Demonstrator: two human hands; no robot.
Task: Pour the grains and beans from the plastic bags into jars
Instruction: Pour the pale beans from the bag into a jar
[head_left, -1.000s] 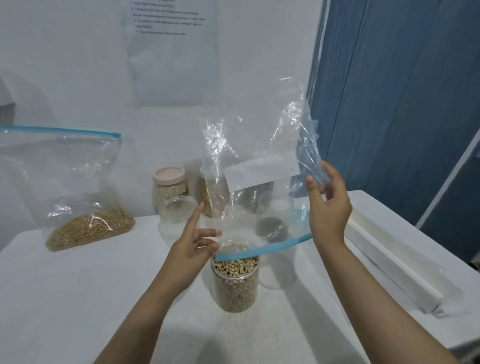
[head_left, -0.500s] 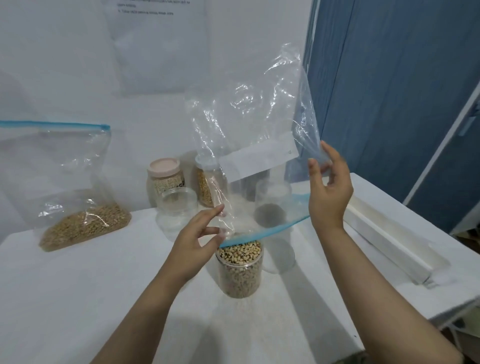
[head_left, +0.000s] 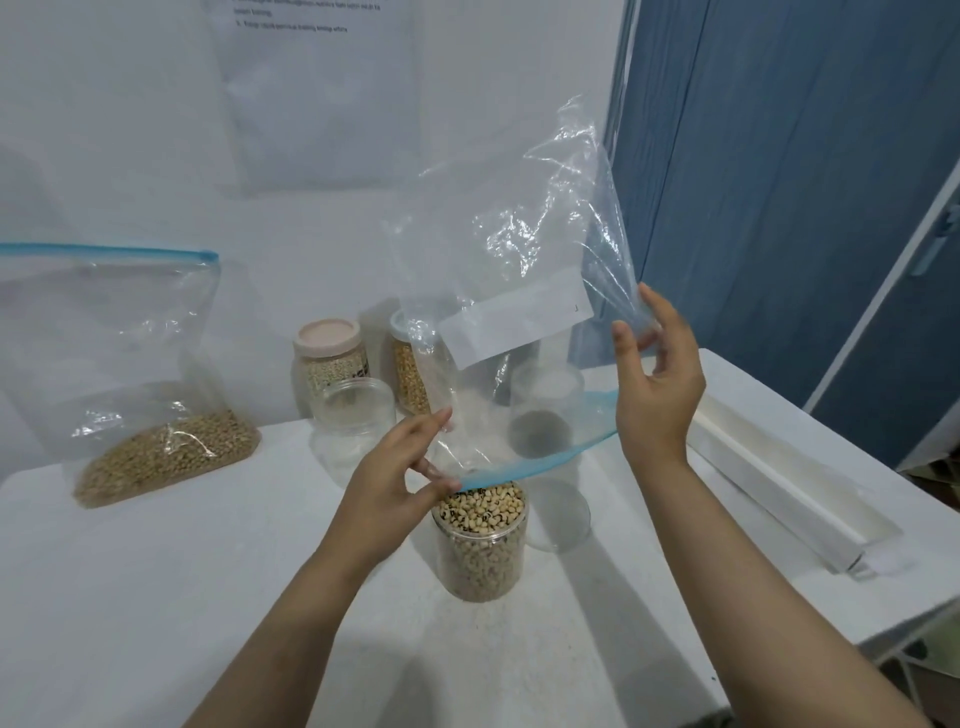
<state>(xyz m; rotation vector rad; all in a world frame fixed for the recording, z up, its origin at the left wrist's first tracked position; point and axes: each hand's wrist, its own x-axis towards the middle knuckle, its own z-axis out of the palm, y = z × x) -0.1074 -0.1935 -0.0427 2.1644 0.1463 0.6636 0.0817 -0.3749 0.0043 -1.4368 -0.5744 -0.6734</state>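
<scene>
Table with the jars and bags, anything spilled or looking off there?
No spill shows. The empty bag hangs upside down over the full bean jar, held by the left hand and right hand. That fits pouring. Nothing else stands out.

Jars (head_left: 353, 415) crowd table's (head_left: 156, 597) open rear.

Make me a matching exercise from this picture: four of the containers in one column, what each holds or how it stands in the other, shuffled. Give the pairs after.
Things:
1. Upturned bag
2. Bag at the wall
3. Jar under the bag's mouth
4. Pink-lidded jar

States:
A. Open, nearly full of pale beans with dark eyes
B. Closed, at the back of the table
C. Empty, held up by both hands
D. Zip shut, brownish beans pooled at the bottom

Pairs: 1-C, 2-D, 3-A, 4-B
</scene>
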